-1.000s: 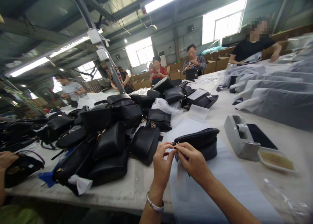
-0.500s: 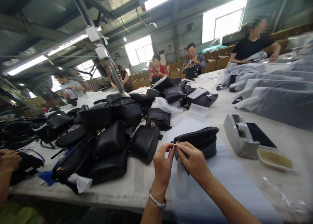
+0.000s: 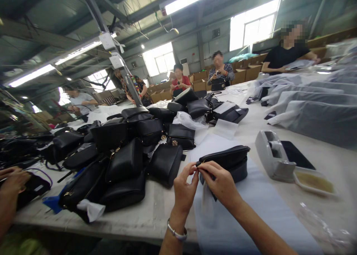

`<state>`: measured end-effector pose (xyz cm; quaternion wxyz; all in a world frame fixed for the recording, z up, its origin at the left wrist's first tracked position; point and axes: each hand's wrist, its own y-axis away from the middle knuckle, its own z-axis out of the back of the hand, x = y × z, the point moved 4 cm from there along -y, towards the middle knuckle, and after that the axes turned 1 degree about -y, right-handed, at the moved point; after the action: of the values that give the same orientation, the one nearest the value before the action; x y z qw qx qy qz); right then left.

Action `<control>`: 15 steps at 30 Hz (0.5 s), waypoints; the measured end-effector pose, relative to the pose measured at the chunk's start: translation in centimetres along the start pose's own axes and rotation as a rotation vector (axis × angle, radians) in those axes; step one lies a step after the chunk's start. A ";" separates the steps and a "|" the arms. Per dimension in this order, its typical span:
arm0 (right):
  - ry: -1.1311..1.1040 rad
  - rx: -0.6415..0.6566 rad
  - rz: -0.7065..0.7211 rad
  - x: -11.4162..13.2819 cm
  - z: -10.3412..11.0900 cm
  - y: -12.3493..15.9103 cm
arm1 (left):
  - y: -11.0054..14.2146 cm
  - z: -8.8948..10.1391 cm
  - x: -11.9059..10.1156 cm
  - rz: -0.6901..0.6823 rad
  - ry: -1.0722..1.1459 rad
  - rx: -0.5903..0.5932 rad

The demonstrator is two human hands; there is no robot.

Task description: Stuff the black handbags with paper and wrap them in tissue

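A small black handbag (image 3: 234,160) with a zipped top stands on a sheet of thin white wrapping (image 3: 251,218). At the bag's left end, my left hand (image 3: 184,190) pinches the dark tip of the zipper between thumb and fingertips. My right hand (image 3: 223,182) is closed in a pinch against the same tip, its fingers touching those of my left hand. A bit of gold-coloured metal shows by the right fingertips. The exact part between the fingers is mostly hidden. A silver bangle (image 3: 177,231) circles my left wrist.
Left of my hands lies a heap of black handbags (image 3: 125,160). To the right are a grey tape dispenser (image 3: 267,154), a dark flat slab (image 3: 298,154) and a shallow dish (image 3: 315,180). Wrapped bags (image 3: 320,117) stand behind. A co-worker's hand (image 3: 13,182) is at far left; others work across the table.
Both my hands have shifted slightly left, still pinching at the zipper end, where a dark tip now shows. The bag has barely moved. The co-worker's hand at far left has moved slightly.
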<state>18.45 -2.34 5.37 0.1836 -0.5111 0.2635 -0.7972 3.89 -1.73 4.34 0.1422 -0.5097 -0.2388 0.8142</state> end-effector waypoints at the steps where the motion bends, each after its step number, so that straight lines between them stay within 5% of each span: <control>1: 0.011 -0.005 0.002 0.0 0.0 0.0 | 0.0 0.1 -0.1 0.006 0.010 -0.009; 12: 0.070 -0.011 -0.007 0.5 0.0 0.2 | 0.1 0.3 0.7 0.167 0.170 -0.087; 15: 0.076 -0.013 -0.027 0.7 0.1 0.1 | -0.2 0.0 0.7 0.166 0.189 -0.004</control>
<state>18.28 -2.80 5.86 0.1595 -0.4853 0.2688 -0.8166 3.58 -1.24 3.89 0.0951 -0.6024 -0.1832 0.7711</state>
